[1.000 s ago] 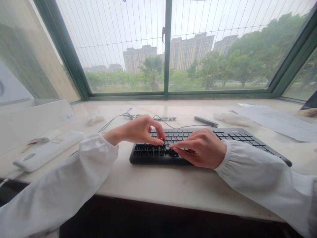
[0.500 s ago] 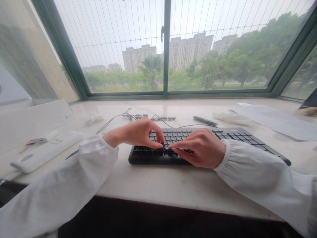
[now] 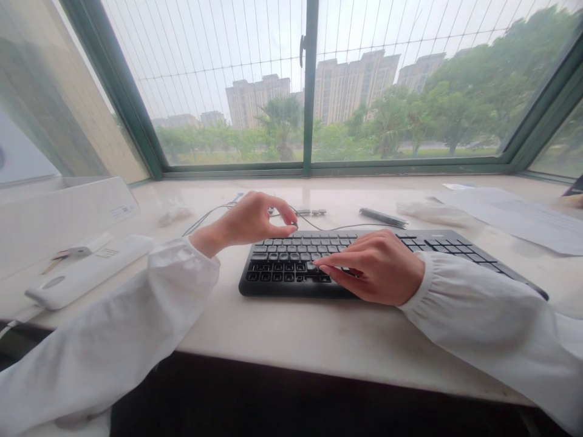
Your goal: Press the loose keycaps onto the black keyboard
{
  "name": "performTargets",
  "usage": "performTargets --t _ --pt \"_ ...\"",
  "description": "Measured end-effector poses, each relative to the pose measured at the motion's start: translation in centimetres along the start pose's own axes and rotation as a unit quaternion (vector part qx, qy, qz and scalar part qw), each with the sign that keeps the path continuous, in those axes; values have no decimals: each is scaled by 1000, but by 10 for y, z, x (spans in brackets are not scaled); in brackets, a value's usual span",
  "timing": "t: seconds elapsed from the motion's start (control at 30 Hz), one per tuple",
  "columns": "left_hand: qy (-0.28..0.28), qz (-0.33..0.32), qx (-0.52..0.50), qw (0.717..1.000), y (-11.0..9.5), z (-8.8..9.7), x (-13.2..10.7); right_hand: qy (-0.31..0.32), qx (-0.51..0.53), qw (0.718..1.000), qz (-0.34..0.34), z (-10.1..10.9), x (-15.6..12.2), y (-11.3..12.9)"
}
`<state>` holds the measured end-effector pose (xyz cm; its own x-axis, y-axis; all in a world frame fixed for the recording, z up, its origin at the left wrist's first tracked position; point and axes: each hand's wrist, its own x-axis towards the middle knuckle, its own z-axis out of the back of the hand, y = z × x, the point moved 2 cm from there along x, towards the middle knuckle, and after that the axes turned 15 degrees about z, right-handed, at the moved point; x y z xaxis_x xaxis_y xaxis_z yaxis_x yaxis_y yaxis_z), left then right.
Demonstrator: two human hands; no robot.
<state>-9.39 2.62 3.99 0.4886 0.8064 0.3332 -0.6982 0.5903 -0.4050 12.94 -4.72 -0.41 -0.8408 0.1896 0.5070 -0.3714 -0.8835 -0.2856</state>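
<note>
A black keyboard (image 3: 291, 290) lies on the pale sill. Several places in its lower left rows show dark sockets without keycaps. Just above its back edge, my left hand (image 3: 248, 221) is raised, thumb and forefinger pinching a small dark keycap (image 3: 295, 225). My right hand (image 3: 376, 267) rests over the middle of the keyboard, its thumb and forefinger tips close together at a key (image 3: 312, 266) in the lower rows. Its other fingers are curled, and the hand covers the keys beneath.
Loose keycaps (image 3: 312, 212) lie in a row behind the keyboard, partly hidden by my left hand. A dark bar-shaped object (image 3: 382, 218) and a thin cable (image 3: 209, 213) are nearby. Papers (image 3: 514, 218) are right; a white device (image 3: 91, 273), keys (image 3: 59, 258) and a white box (image 3: 86, 203) are left.
My left hand has lifted off the lower left keys and moved back, carrying the small keycap, which exposes the sockets. My right hand stays at the same key.
</note>
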Motion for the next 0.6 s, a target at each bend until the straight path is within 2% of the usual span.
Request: performTargets --t 0.23,0.43,0.6 --pt "-29 7 11 999 6 -1 3 29 45 997 -54 -2 2 3" --pt "-44 3 17 999 3 0 2 84 46 994 -54 -6 3 9" --pt "-44 2 10 999 3 0 2 66 10 990 -126 -3 5 3"
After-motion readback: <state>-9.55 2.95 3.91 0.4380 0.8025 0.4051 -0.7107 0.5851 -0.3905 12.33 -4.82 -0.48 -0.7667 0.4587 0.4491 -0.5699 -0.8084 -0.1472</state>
